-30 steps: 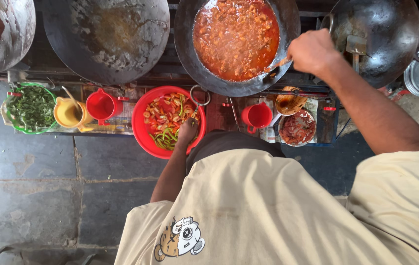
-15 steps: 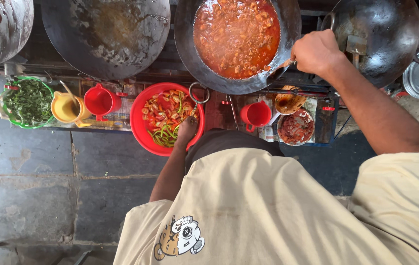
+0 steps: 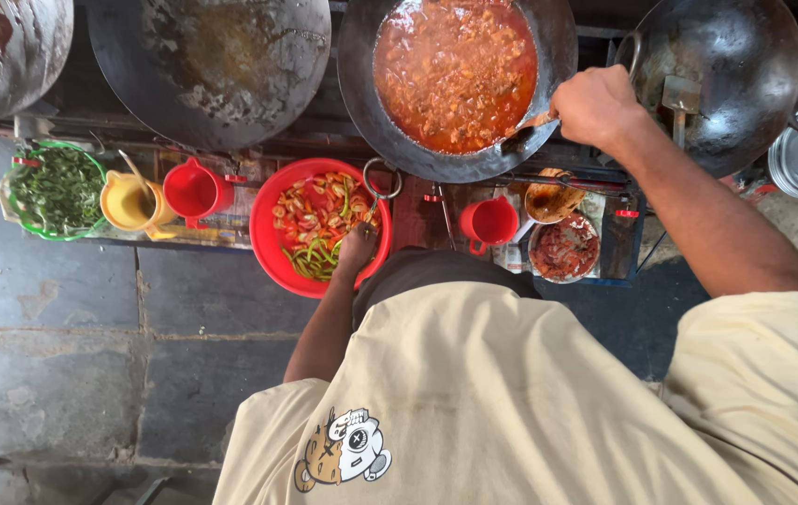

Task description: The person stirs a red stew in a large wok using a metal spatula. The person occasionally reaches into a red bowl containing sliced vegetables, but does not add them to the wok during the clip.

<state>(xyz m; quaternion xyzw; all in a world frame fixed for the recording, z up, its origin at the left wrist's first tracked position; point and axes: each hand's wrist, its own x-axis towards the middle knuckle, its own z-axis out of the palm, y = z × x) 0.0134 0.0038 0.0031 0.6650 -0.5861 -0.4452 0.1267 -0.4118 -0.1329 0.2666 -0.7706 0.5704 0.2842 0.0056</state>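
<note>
Right hand: the right hand (image 3: 595, 105) is closed around the handle of a ladle (image 3: 522, 134) at the near right rim of the wok (image 3: 474, 164), its bowl dipped in the red curry (image 3: 455, 70).
Left hand: the left hand (image 3: 358, 248) reaches into the red basin (image 3: 268, 245) of chopped vegetables (image 3: 316, 220) on the counter's front edge; whether the fingers have closed on anything cannot be told.
Ladle handling: likely stiff metal, light on its own yet heavier once loaded — best held far up the handle, away from heat and oil.
Curry: thin and oily, probably quick to slop if tipped.
Vegetables: soft, wet, loose pieces — a pinch or scoop would suit, and some may drop.
Nearby: a red mug (image 3: 489, 223) and a bowl of red paste (image 3: 563, 248) sit by the wok; a red jug (image 3: 195, 191), yellow jug (image 3: 128, 201) and green basket of herbs (image 3: 55, 190) toward the counter's left end.
Change: half a second back the right hand sat slightly higher on the rim; the left has barely shifted in the basin.
</note>
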